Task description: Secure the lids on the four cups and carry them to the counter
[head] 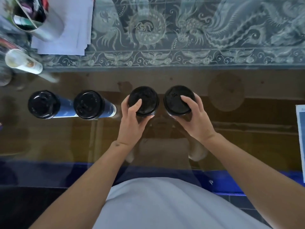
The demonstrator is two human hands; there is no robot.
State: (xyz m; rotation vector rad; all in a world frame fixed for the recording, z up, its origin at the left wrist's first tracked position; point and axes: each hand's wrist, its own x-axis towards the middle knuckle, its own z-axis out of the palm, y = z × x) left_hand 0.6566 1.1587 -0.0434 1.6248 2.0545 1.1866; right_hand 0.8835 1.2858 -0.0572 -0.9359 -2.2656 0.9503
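Hands [134, 116] grip lidded cups [143, 100] on seemingly glass tabletop [247, 146].

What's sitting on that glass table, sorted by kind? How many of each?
Blue paper cups with black plastic lids: 4
Clear plastic cups: 2
Stacks of white paper sheets: 1
Total: 7

Clutter around the patterned cloth [198, 30]

Left of the cloth we see stacked papers [69, 30], a steel holder [38, 19] upon them, and a white tube [23, 61] nearer us.
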